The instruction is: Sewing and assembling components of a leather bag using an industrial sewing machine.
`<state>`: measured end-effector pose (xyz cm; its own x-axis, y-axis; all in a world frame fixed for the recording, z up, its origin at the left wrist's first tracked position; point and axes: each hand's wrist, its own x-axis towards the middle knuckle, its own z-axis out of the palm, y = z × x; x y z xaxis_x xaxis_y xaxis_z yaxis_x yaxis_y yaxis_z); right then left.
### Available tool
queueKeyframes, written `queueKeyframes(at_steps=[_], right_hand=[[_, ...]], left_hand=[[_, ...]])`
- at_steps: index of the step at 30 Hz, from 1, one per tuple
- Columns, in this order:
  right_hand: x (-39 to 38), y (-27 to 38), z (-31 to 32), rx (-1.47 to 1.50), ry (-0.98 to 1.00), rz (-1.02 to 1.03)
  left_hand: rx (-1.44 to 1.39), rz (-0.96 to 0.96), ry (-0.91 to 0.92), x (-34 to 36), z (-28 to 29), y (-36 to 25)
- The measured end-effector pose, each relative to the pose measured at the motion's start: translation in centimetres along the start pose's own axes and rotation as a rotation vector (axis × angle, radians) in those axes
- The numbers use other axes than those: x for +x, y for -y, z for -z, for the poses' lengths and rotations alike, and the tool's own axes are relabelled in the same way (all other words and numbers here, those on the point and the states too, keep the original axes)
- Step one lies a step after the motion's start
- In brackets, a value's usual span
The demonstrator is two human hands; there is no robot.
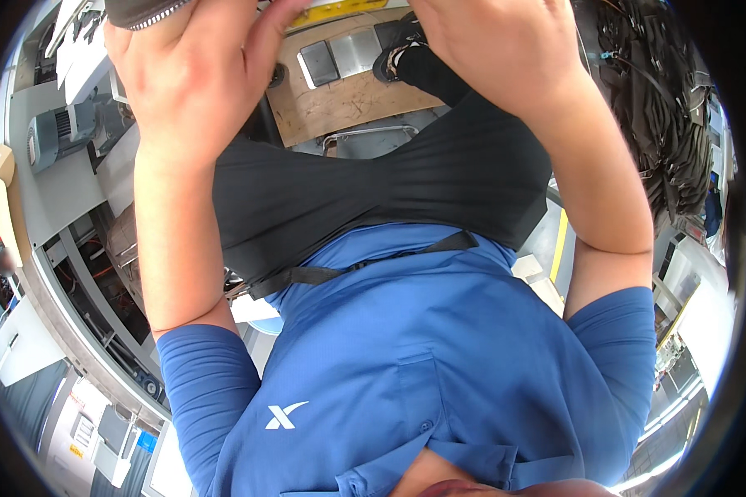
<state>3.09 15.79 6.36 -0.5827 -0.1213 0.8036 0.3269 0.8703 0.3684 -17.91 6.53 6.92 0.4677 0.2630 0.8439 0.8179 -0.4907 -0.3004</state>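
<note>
The dark piece with a toothed edge (145, 10) sits at the top rim, just above the left hand (195, 74), well left of the right hand (506, 50). Both hands are raised, fingertips cropped, so their grip cannot be told. Lifting evenly, both sides together, seems wise. Below are a blue shirt (406, 364) and a wooden board (348, 103).

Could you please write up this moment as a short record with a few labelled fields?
View: looking down the person's own body, both forearms raised toward the top edge
Left hand: raised, fingers bent, touching a dark item with a ribbed edge at the top edge; grip unclear
Right hand: raised beside it, fingers cut off by the edge; nothing seen held
Clothing: blue short-sleeved shirt, black trousers, black shoe
Below: wooden board with two grey pedals, metal bar
</note>
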Motion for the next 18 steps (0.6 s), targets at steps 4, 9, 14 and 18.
queueKeyframes(at_steps=[4, 9, 14, 18], right_hand=[[-0.2, -0.1, -0.4, 0.047, -0.039, 0.010], [-1.0, -0.6, -1.7, -0.044, -0.081, 0.050], [-1.0, -0.4, -1.0, -0.029, -0.015, 0.009], [-0.7, -0.4, -1.4, 0.054, -0.145, 0.021]], left_hand=[[-0.119, 0.130, 0.107, -0.6, 0.4, 0.2], [-0.171, 0.186, 0.053, -0.6, 0.0, -0.3], [0.076, 0.192, 0.244, -0.9, 1.1, 0.3], [0.041, 0.188, 0.264, -0.7, 1.3, 0.6]])
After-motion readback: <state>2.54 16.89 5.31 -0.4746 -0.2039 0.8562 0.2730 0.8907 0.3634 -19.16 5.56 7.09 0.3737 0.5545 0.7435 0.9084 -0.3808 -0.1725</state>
